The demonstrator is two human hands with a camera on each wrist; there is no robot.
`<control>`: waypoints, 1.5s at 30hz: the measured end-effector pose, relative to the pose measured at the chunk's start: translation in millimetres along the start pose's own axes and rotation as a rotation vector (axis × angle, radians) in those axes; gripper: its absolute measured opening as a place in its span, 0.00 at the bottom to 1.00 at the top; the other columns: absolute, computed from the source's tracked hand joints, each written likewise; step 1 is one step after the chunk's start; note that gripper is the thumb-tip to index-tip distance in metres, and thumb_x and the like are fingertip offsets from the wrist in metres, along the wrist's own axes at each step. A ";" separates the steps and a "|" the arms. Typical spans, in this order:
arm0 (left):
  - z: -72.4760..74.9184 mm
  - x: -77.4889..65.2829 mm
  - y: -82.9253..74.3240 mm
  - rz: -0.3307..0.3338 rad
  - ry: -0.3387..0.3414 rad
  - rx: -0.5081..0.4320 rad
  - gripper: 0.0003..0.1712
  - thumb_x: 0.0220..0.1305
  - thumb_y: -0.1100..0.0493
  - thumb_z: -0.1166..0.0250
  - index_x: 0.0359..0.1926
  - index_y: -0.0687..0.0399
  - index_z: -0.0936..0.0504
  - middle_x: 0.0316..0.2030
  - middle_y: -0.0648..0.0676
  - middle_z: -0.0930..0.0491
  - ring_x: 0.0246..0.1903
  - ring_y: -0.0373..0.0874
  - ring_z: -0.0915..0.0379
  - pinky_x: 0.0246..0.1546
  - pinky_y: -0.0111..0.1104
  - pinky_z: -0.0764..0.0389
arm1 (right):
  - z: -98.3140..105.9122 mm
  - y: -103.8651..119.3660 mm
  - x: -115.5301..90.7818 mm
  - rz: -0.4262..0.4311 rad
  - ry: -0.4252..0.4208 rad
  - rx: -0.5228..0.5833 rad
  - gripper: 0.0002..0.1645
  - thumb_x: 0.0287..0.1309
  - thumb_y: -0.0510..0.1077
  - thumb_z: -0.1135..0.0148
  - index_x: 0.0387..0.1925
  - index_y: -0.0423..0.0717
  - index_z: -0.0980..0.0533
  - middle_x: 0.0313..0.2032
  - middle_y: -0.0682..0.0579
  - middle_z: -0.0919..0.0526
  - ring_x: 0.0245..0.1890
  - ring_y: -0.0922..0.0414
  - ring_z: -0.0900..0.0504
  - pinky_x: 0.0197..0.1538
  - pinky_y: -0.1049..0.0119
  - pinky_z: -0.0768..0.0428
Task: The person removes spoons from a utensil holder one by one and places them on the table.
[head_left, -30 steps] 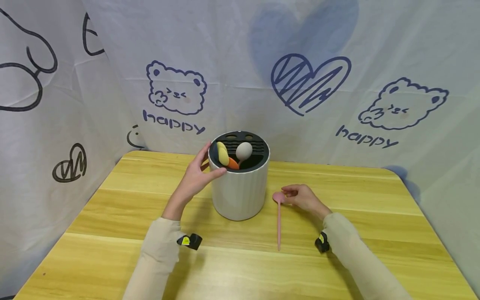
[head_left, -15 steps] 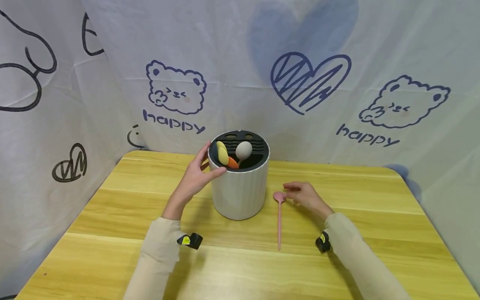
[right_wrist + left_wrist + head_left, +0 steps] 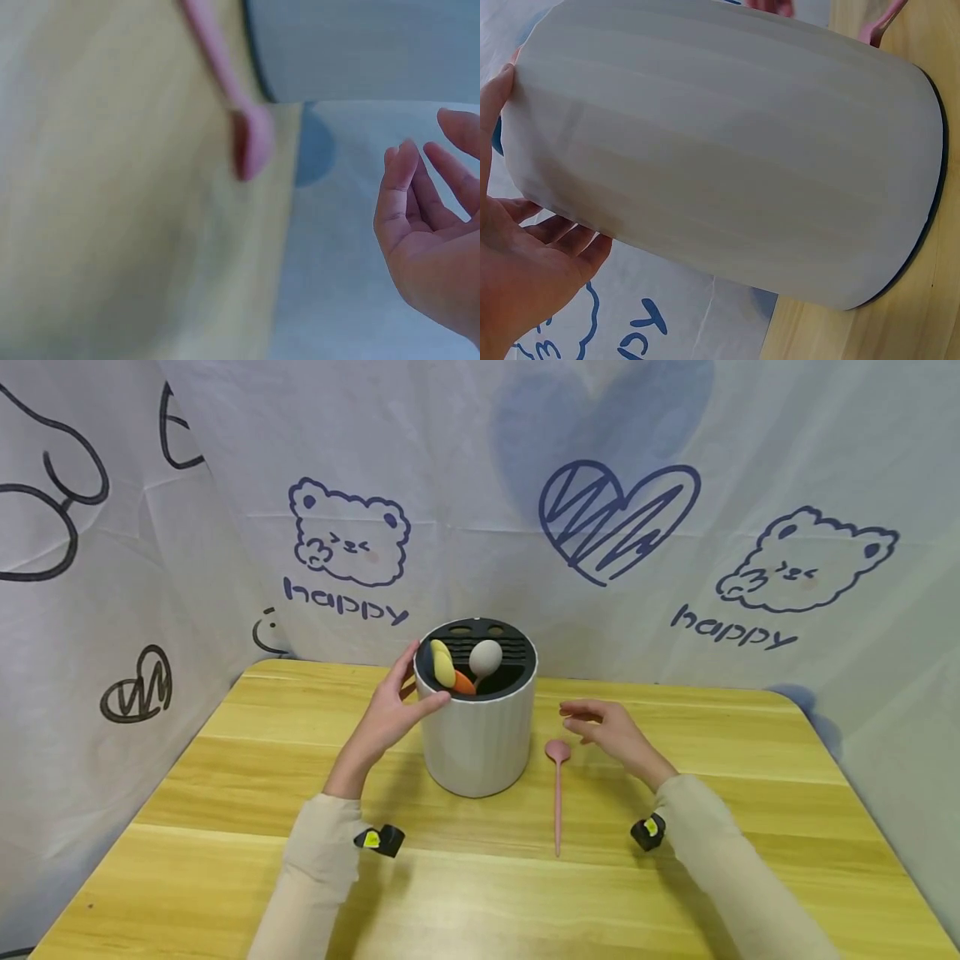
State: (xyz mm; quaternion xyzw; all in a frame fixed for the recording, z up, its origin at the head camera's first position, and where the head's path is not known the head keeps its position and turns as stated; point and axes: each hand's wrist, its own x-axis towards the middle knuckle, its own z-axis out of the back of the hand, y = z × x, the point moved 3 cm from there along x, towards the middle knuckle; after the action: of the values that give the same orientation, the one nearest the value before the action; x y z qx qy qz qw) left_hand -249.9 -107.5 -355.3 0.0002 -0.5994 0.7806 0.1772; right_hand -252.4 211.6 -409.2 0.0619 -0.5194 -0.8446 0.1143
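A white ribbed utensil holder (image 3: 480, 747) with a black slotted top stands upright on the table. My left hand (image 3: 385, 717) holds its upper left side, the thumb at the front of the rim and the other fingers around the far side. Inside it rest a grey spoon (image 3: 486, 657), yellow utensil heads (image 3: 444, 667) and an orange one (image 3: 463, 683); their handles are hidden. To the right lies a pink spoon (image 3: 557, 750), its handle pointing toward me. My right hand (image 3: 613, 733) hovers just beyond the spoon's bowl, holding nothing, with fingers loosely bent in the right wrist view.
The wooden table (image 3: 480, 902) ends at a back edge close behind the holder. A white cloth (image 3: 480, 485) printed with bears and hearts hangs behind and along the sides. Each wrist wears a small black camera.
My right hand has drawn off the pink spoon's bowl and risen, moving slightly farther back. The spoon stays on the table, and my left hand keeps its place on the holder.
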 end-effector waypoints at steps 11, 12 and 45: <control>0.1 4.2 -2.9 -0.029 -0.001 -0.007 0.51 0.61 0.49 0.33 0.76 0.52 0.53 0.74 0.55 0.51 0.71 0.50 0.53 0.69 0.44 0.44 | 28.5 53.8 10.4 0.029 0.012 0.012 0.24 0.67 0.41 0.43 0.61 0.34 0.29 0.58 0.37 0.25 0.55 0.42 0.26 0.46 0.63 0.21; -0.4 4.6 -2.8 -0.029 0.000 -0.008 0.51 0.61 0.49 0.33 0.76 0.52 0.53 0.74 0.55 0.51 0.71 0.50 0.53 0.69 0.44 0.45 | 29.8 58.5 10.5 0.031 0.014 0.016 0.24 0.67 0.41 0.43 0.61 0.34 0.29 0.58 0.37 0.25 0.55 0.42 0.26 0.46 0.63 0.21; -1.4 0.4 2.0 0.011 0.006 -0.015 0.49 0.64 0.54 0.36 0.77 0.52 0.56 0.75 0.56 0.55 0.72 0.50 0.56 0.69 0.43 0.47 | 5.0 133.2 24.4 0.072 0.036 0.053 0.22 0.64 0.41 0.39 0.58 0.39 0.25 0.51 0.44 0.19 0.45 0.46 0.24 0.32 0.67 0.25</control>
State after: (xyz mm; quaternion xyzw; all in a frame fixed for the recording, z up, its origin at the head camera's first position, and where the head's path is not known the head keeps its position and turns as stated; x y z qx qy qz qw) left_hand -250.5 -106.5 -357.4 -0.0066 -0.6047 0.7771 0.1746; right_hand -260.0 151.8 -287.8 0.0612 -0.5412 -0.8247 0.1523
